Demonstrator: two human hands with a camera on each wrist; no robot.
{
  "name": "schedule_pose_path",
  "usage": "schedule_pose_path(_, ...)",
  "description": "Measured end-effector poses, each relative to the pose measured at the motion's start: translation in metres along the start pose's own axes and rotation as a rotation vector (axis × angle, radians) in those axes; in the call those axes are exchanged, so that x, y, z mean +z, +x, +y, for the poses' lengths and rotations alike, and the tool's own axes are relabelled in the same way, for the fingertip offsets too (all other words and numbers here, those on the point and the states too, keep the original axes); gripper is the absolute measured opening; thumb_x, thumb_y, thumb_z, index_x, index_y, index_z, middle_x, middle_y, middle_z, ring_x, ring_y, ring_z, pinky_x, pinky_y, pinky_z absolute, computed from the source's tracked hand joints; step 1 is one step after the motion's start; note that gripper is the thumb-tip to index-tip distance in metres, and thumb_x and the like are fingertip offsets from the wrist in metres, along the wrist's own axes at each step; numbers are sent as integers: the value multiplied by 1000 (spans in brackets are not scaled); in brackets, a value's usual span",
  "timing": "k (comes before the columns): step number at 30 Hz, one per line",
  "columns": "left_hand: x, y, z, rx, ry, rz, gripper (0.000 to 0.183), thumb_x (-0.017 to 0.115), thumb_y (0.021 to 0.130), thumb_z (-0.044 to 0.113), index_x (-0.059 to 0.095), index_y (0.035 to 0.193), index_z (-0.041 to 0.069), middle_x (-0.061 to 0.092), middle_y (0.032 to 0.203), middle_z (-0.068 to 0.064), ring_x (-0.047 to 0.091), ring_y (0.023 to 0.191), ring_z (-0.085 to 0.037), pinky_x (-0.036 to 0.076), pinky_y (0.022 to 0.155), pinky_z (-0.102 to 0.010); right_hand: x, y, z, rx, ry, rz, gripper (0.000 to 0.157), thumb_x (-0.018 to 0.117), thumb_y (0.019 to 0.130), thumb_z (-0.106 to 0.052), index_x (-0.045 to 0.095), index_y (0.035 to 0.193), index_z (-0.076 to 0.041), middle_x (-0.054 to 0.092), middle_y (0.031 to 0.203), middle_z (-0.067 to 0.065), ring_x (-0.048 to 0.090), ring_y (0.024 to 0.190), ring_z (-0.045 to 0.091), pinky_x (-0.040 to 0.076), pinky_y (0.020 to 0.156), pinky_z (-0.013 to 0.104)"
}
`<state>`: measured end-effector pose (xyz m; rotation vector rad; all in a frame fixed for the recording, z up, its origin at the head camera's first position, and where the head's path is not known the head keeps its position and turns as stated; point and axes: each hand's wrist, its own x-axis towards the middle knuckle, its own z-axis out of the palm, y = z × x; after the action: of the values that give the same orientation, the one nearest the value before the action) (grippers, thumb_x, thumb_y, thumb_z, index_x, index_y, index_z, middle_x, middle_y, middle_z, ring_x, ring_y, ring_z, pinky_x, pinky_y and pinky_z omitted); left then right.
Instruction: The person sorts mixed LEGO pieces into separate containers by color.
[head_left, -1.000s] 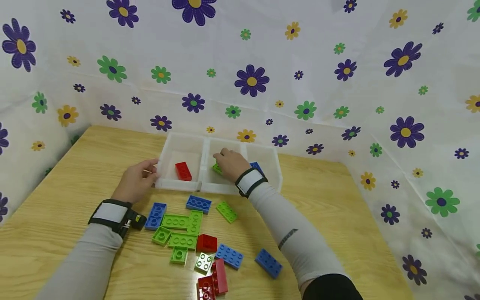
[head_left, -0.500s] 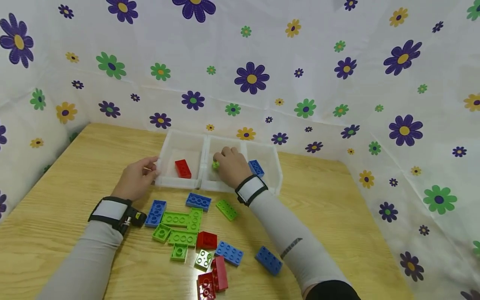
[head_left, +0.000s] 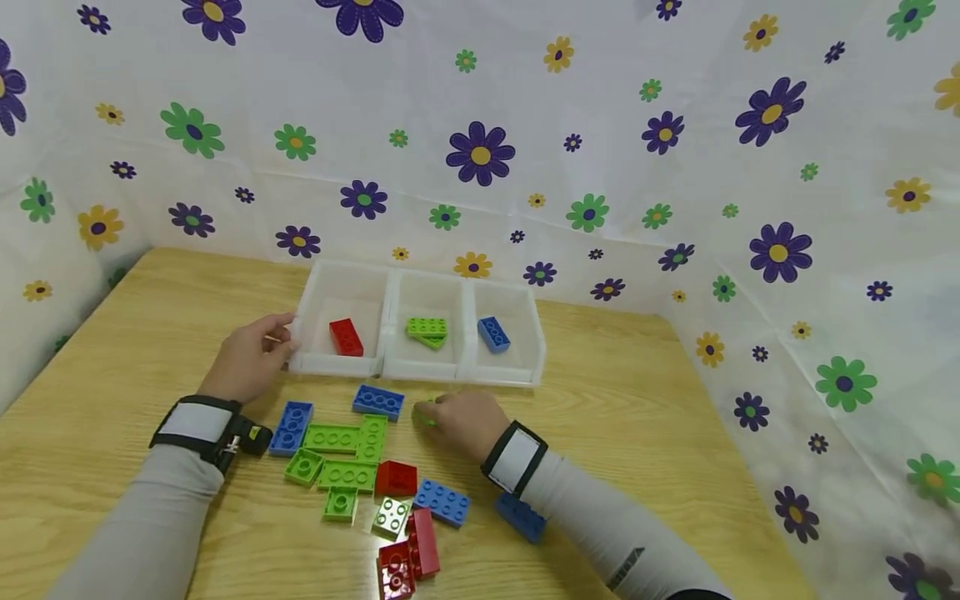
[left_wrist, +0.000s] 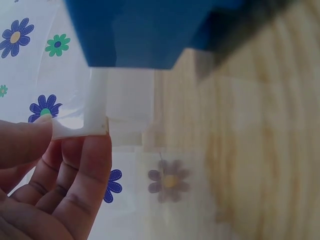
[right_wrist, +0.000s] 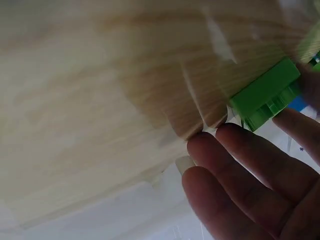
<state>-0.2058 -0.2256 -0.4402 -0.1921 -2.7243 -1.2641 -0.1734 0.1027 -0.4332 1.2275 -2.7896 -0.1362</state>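
My left hand (head_left: 246, 357) holds the left edge of a white three-compartment tray (head_left: 337, 365); in the left wrist view the thumb (left_wrist: 25, 142) is above its corner and the fingers beneath. On the table in front of the tray, my right hand (head_left: 472, 423) pinches a green toy building brick (right_wrist: 267, 92), mostly hidden by the fingers in the head view. A red brick (head_left: 346, 337) lies in the left compartment, two stacked green bricks (head_left: 427, 327) in the middle one, and a blue brick (head_left: 493, 334) in the right one.
Several green bricks (head_left: 348, 476) lie grouped before the tray, with blue bricks (head_left: 378, 402) around them. Nearer are red bricks (head_left: 423, 543) and a shiny pale brick (head_left: 392, 517). Another blue brick (head_left: 521, 517) is partly under the right forearm. A flowered cloth (head_left: 480, 83) hangs behind the table.
My right hand has let go of a green brick in the middle compartment and moved toward me to the loose green brick on the table. The left hand keeps its hold on the tray.
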Motion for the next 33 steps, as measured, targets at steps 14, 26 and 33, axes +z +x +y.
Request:
schedule_pose_path(14, -2, 1, -4, 10, -6, 14, 46, 59, 101, 2, 49, 144, -9, 61, 111, -26, 65, 102, -44, 61, 73, -35, 0, -33, 22, -26, 99, -45, 15, 63, 99, -29, 66, 95, -15, 51, 80, -3, 44, 61, 8, 35, 52, 21)
schedule_pose_path(26, -2, -1, -6, -4, -5, 10, 47, 60, 101, 1, 48, 145, -9, 61, 112, -25, 65, 101, -42, 61, 72, -32, -43, 30, 50, 78, 160, 227, 24, 52, 99, -27, 59, 78, -16, 48, 66, -4, 43, 56, 10, 32, 49, 22)
schedule_pose_path(33, -1, -1, -4, -22, -16, -1, 47, 60, 101, 2, 48, 146, -9, 60, 114, -25, 65, 104, -41, 61, 75, -36, -44, 96, 61, 142, 81, 40, 36, 42, 103, -20, 60, 132, -8, 65, 112, 11, 60, 99, 26, 53, 87, 36)
